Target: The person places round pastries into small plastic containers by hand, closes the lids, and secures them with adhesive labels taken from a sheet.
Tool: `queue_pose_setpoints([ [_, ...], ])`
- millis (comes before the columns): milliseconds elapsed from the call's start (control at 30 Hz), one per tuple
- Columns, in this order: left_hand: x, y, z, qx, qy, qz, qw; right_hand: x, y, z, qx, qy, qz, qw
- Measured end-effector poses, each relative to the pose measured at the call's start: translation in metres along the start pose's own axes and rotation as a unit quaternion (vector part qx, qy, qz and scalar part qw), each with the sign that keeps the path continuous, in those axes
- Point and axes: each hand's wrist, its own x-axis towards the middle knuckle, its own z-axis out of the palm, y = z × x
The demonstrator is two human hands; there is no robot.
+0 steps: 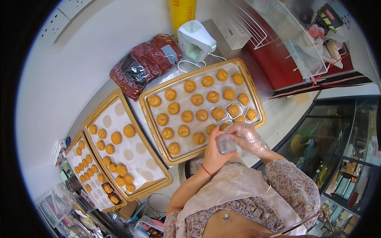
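Note:
My left hand (216, 153), bare with a red cord at the wrist, holds a stack of small clear plastic trays (225, 144) near the front right edge of a gold baking tray (160, 156). My right hand (248, 139) wears a clear plastic glove, and its bent fingers pinch the upper rim of the stack. Rows of round golden pastries (187, 116) lie on the tray's paper liner. Towards the right are patterned mooncakes (229, 94). Several of those sit in clear square trays, such as one mooncake (218, 113). My hands partly cover the closest ones.
Two more gold trays (154, 184) (117, 207) stand to the left, with dough balls (116, 138) and smaller pieces. Behind are a red plastic bag (154, 59) and a white-and-green appliance (196, 40) with a cord. A white wire rack (294, 38) hangs at right.

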Motion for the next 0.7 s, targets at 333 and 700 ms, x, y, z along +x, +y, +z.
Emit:
queue_pose_setpoints([
  [333,0.001,0.006,-0.014,0.127,-0.059,0.020,0.990,-0.008,0.016,0.007,0.113,-0.017,0.167,0.979],
  [700,-0.007,-0.011,-0.026,-0.062,-0.061,-0.077,0.993,-0.005,0.071,-0.015,-0.242,0.092,0.089,0.962],
])
